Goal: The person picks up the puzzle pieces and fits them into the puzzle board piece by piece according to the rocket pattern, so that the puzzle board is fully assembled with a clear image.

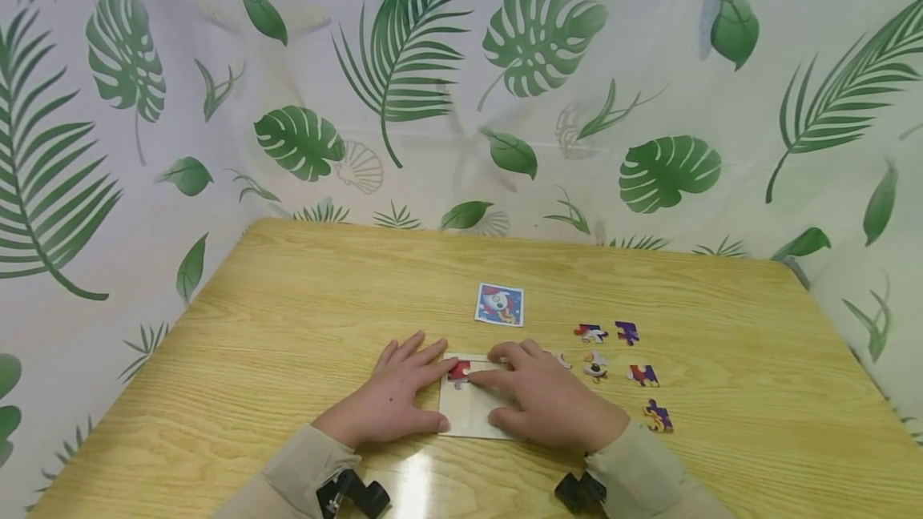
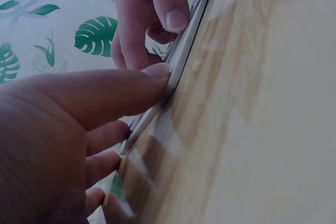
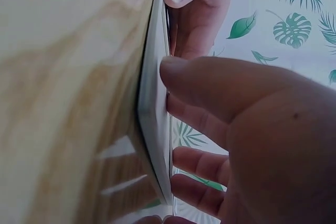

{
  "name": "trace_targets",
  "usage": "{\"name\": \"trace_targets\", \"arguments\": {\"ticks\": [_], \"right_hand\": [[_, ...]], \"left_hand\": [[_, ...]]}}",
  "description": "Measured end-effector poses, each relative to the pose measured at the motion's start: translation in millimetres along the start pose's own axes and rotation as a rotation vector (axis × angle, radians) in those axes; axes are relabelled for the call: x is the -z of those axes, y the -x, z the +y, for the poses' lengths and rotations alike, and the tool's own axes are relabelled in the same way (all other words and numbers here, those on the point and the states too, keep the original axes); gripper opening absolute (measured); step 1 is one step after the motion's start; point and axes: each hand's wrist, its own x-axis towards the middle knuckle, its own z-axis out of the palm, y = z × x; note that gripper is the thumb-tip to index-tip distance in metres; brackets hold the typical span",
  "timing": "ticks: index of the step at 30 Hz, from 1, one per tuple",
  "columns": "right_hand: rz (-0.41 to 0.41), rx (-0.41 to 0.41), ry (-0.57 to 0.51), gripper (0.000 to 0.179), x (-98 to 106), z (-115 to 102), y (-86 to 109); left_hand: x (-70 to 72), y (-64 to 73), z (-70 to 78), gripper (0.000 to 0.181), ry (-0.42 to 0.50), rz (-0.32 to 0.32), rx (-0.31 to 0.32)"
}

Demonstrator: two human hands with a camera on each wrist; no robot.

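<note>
A pale square puzzle board point(image 1: 469, 413) lies flat on the table between both hands. In its upper left corner sits a red jigsaw piece point(image 1: 459, 372). My left hand point(image 1: 397, 397) rests along the left side of the board with its fingers spread, the thumb by the lower left corner and the index fingertip near the red piece. My right hand point(image 1: 551, 399) lies over the right side, its index fingertip at the red piece and its thumb on the board's lower part. Both wrist views show the board edge-on, with the left thumb point(image 2: 118, 95) and right thumb point(image 3: 210, 85) at its edge.
Right of the board lie several loose jigsaw pieces, among them a red and white one point(image 1: 592, 333), a purple one point(image 1: 626, 332) and a yellow and purple one point(image 1: 658, 416). Behind the board is a small picture card point(image 1: 499, 305). A leaf-patterned cloth point(image 1: 433, 183) hangs behind the wooden table point(image 1: 324, 287).
</note>
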Motion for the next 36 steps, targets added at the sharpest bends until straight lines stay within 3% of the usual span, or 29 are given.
{"name": "trace_targets", "arguments": {"ticks": [8,19,24,36], "right_hand": [[-0.002,-0.021,-0.043,0.053,-1,1,-1.6],[0.02,-0.059,-0.26,0.051,5,13,2.3],[0.061,-0.084,-0.292,0.051,11,21,6.4],[0.204,-0.212,-0.283,0.049,30,69,29.3]], "left_hand": [[-2.8,1.3,-2.0,0.085,-0.023,0.002,0.003],[-4.2,-0.2,-3.7,0.091,-0.034,0.002,0.001],[-3.8,-0.7,-3.3,0.095,-0.021,0.004,0.005],[-1.2,0.8,0.2,0.095,-0.019,0.007,-0.004]]}}
